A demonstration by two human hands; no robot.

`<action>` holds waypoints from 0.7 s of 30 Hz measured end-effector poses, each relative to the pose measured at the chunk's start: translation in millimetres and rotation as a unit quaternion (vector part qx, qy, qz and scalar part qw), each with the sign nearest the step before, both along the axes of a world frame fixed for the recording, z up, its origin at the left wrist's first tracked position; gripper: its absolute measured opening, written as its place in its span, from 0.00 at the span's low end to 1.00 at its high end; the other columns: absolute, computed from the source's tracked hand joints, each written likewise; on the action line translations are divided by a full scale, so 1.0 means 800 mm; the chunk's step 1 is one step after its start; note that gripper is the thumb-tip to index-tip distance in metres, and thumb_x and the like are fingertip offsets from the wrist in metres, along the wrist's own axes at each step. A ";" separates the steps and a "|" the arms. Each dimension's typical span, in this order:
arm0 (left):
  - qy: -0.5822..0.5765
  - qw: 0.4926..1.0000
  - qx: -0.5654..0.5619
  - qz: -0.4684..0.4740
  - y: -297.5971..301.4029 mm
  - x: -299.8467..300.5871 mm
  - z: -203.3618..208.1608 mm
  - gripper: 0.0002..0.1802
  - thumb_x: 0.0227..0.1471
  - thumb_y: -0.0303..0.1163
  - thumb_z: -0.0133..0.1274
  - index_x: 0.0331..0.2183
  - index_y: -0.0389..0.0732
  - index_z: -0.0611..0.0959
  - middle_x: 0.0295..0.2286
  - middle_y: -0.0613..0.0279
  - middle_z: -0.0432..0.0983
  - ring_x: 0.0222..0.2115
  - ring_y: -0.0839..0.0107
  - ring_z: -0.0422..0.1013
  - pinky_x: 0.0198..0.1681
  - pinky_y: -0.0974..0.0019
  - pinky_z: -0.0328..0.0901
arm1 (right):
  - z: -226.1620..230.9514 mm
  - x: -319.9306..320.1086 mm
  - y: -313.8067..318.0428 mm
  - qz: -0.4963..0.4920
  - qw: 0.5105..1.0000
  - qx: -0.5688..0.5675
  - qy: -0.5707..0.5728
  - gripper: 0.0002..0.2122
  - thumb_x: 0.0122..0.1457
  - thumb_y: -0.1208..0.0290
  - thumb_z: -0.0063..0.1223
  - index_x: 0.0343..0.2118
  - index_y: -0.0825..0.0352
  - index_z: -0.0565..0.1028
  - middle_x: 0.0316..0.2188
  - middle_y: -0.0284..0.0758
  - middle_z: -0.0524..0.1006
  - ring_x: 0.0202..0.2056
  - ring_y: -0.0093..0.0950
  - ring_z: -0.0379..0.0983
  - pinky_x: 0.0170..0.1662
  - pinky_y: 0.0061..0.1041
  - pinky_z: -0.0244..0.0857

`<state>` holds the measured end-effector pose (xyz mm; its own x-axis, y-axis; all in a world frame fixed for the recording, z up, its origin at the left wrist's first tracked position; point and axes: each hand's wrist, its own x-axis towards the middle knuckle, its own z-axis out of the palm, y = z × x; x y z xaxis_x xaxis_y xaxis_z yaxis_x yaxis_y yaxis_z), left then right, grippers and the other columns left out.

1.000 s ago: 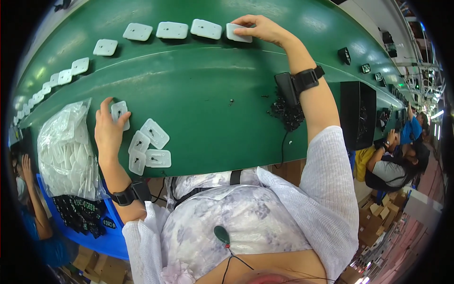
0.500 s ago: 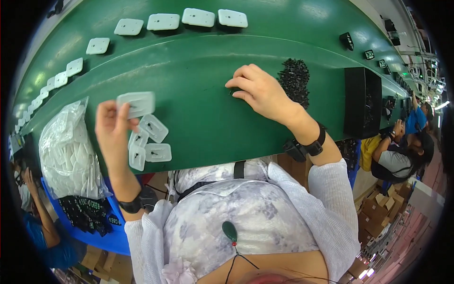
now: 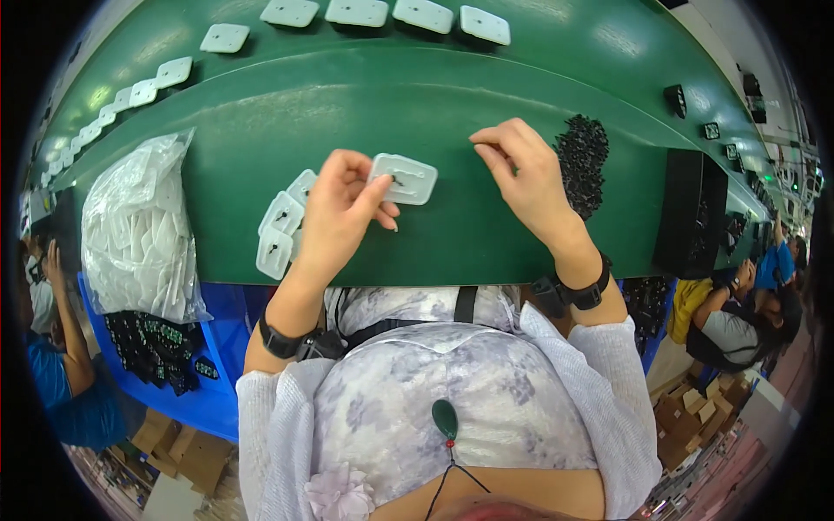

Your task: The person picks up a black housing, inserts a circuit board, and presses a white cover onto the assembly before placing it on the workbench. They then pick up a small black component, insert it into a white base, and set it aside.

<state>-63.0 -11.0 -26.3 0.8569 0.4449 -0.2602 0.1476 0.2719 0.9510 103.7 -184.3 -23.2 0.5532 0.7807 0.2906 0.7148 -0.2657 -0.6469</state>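
My left hand (image 3: 346,201) grips a white plastic cover (image 3: 408,181) by its left edge, thumb on top. Inside the shallow cover a small black part lies near my thumb. To the left, several similar covers (image 3: 280,214) overlap on the table, with small black parts in those that show. My right hand (image 3: 521,165) hovers to the right of the held cover, thumb and forefinger brought close together. Whatever they pinch, if anything, is too small to make out. Just right of that hand lies a pile of small black parts (image 3: 584,165).
A clear bag of white covers (image 3: 143,234) rests at the left. Below it, a blue bin (image 3: 204,404) holds dark circuit boards. White covers (image 3: 356,12) line the far belt. A black box (image 3: 686,213) stands at the right. Other people sit at both sides.
My left hand has carried the cover rightward, away from the other covers, toward the middle. My right hand stays over the table near the black pile, its fingers still drawn together.
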 end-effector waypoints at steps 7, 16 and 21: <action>0.102 0.977 0.166 -0.091 0.021 0.024 -0.007 0.07 0.54 0.26 0.53 0.36 0.34 0.77 0.26 0.61 0.75 0.21 0.75 0.71 0.23 0.71 0.66 | -0.018 0.001 -0.003 -0.004 0.998 -0.045 -0.031 0.06 0.52 0.76 0.57 0.32 0.68 0.74 0.29 0.36 0.73 0.29 0.32 0.71 0.33 0.28 0.67; 0.063 0.879 0.465 -0.082 0.025 0.047 -0.010 0.12 0.50 0.26 0.56 0.39 0.38 0.78 0.31 0.56 0.71 0.24 0.63 0.71 0.29 0.64 0.66 | 0.026 0.169 -0.052 -0.171 0.948 -0.113 -0.244 0.12 0.52 0.60 0.57 0.38 0.58 0.75 0.35 0.33 0.76 0.39 0.34 0.72 0.40 0.31 0.68; 0.127 0.772 0.616 -0.089 0.001 0.035 -0.001 0.36 0.45 0.41 0.61 0.53 0.38 0.67 0.40 0.52 0.66 0.37 0.54 0.66 0.37 0.56 0.65 | -0.018 0.362 -0.183 -0.394 0.782 -0.292 -0.384 0.16 0.54 0.70 0.49 0.48 0.55 0.72 0.48 0.37 0.71 0.49 0.40 0.67 0.46 0.40 0.67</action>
